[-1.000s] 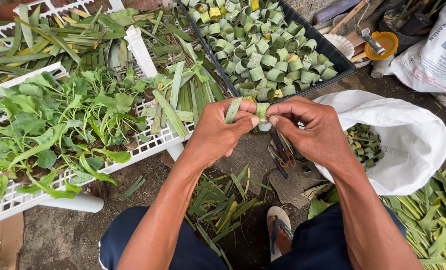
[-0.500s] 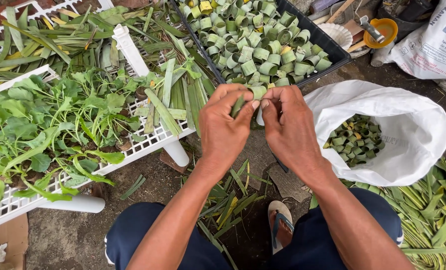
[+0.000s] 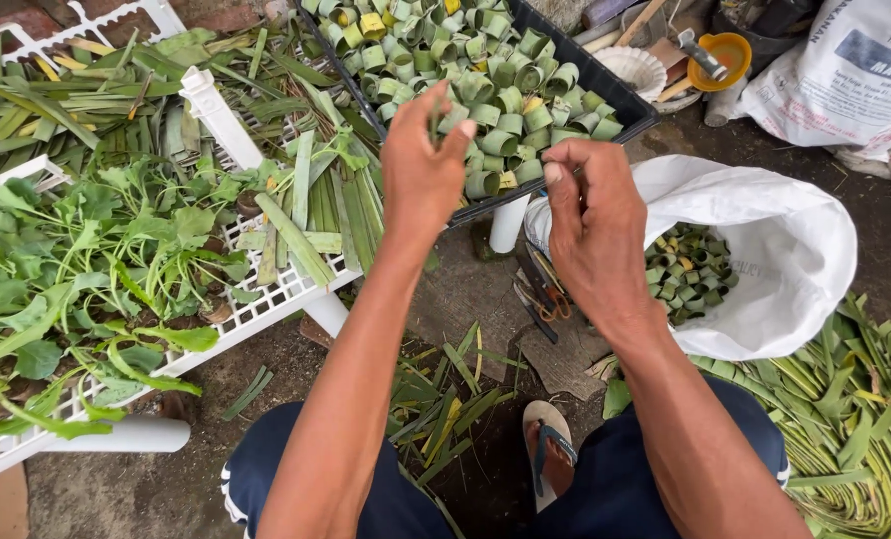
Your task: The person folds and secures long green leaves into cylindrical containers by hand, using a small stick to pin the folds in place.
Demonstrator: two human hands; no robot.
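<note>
My left hand (image 3: 421, 170) is raised over the near edge of a black tray (image 3: 627, 103) and pinches a small folded green leaf piece (image 3: 436, 112) between thumb and fingers. The tray is filled with several rolled green leaf rings (image 3: 485, 75). My right hand (image 3: 593, 235) hovers a little to the right and lower. Its fingertips are pinched together, and I see nothing between them. It is above the mouth of a white sack (image 3: 795, 240) that holds more leaf rings (image 3: 687, 271).
A white plastic rack (image 3: 266, 299) at the left carries leafy plants and long leaf strips. Scissors (image 3: 543, 291) lie on the ground under my hands. Cut leaf strips (image 3: 855, 419) pile up at the right. My sandalled foot (image 3: 550, 449) rests below. An orange bowl (image 3: 730, 50) sits at the back.
My hands were together working one leaf ring; now they have come apart. The left hand has lifted toward the tray with the leaf piece, and the right has drawn back to the right.
</note>
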